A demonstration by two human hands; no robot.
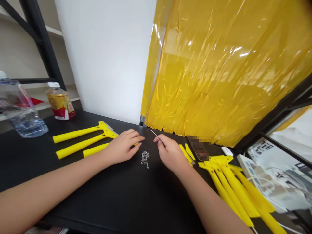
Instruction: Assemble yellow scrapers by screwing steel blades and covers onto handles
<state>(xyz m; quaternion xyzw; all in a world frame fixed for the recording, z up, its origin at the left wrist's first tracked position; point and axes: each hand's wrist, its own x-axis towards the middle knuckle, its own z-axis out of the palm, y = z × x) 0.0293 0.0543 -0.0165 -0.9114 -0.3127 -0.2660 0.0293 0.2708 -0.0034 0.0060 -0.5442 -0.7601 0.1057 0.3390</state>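
My left hand [125,145] lies palm down over the head of a yellow scraper [95,150], fingers stretched and apart; that scraper's head is mostly hidden under it. Two more yellow scrapers [80,145] lie just left of the hand, handles pointing left. Between thumb and fingers, my right hand [168,152] pinches a thin metal rod [154,133] that points up and left; its lower end is hidden in the hand. A small heap of tiny silvery screws [145,158] sits on the black table [136,198] between both hands.
Several yellow scrapers [231,185] are piled at right, near loose yellow pieces [189,152] and a dark, partly blurred phone [198,148]. A white case [227,151] and a power strip [260,182] are beyond. Two bottles, a clear one [29,120] and a juice bottle [60,102], stand left.
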